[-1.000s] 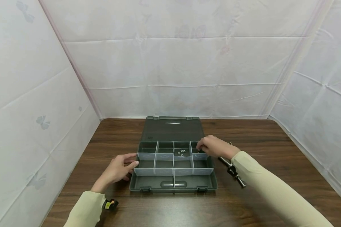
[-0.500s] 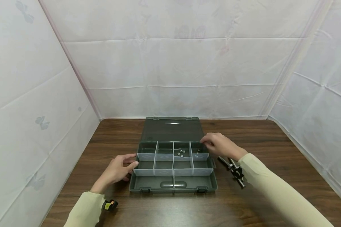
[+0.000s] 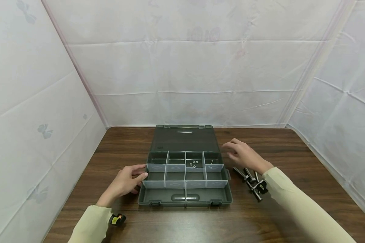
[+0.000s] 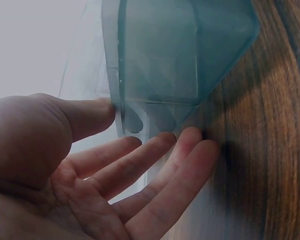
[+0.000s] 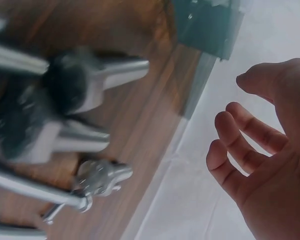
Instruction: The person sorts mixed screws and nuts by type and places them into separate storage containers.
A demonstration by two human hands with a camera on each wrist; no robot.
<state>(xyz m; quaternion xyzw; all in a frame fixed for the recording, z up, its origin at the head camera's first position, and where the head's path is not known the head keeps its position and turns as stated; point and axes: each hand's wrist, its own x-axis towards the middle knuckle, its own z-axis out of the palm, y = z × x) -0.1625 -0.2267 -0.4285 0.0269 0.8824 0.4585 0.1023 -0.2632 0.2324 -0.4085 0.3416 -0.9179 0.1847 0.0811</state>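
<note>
A dark translucent compartment box (image 3: 161,195) lies open on the table, its lid (image 3: 184,139) folded back. My left hand (image 3: 124,182) touches its left side, thumb at the rim and extended fingers against the outer wall. Several small nuts (image 3: 194,164) lie in one back compartment. The back right compartment holds tiny pieces (image 3: 212,162), too small to identify. Just right of the box, my right hand (image 3: 246,157) hovers with fingers loosely bent and nothing between them. Below that hand lie several metal hardware pieces (image 5: 90,80) with shiny rods and dark parts, partly blurred.
The brown wood-grain table (image 3: 182,226) extends around the box. White sheeting (image 3: 188,84) surrounds it at the back and both sides. A black band with a yellow-green patch (image 3: 117,219) sits by the left cuff.
My right hand has risen out of the back right compartment and moved right, away from the box. More of the metal hardware shows now. The left hand stays in place.
</note>
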